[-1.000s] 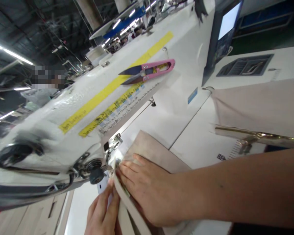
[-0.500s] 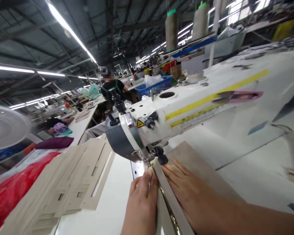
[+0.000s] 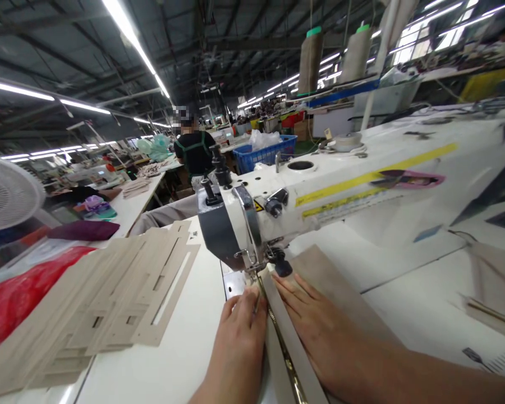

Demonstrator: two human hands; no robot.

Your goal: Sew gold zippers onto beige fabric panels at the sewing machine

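A white sewing machine point(image 3: 340, 179) stands over the table, its needle area just beyond my fingertips. Under the presser foot runs a beige strip with a shiny gold zipper point(image 3: 284, 353) down its length. My left hand point(image 3: 242, 336) presses on the strip's left side, fingers bent and close together near the foot. To the right of the zipper, my right hand point(image 3: 315, 320) lies flat with its fingers somewhat spread, on the strip's edge and a larger beige piece point(image 3: 332, 280). The needle tip cannot be made out.
Overlapping beige cut pieces point(image 3: 109, 297) cover the table's left side, beside red plastic point(image 3: 37, 286) and a white fan point(image 3: 8, 193). Pink-handled snips point(image 3: 416, 178) rest on the machine arm. A person point(image 3: 193, 146) is beyond, near a blue crate point(image 3: 265, 151). More zippered material point(image 3: 494, 317) lies right.
The camera view has shifted, so the machine head appears slightly farther right and the fan higher. Both hands keep about the same places by the presser foot.
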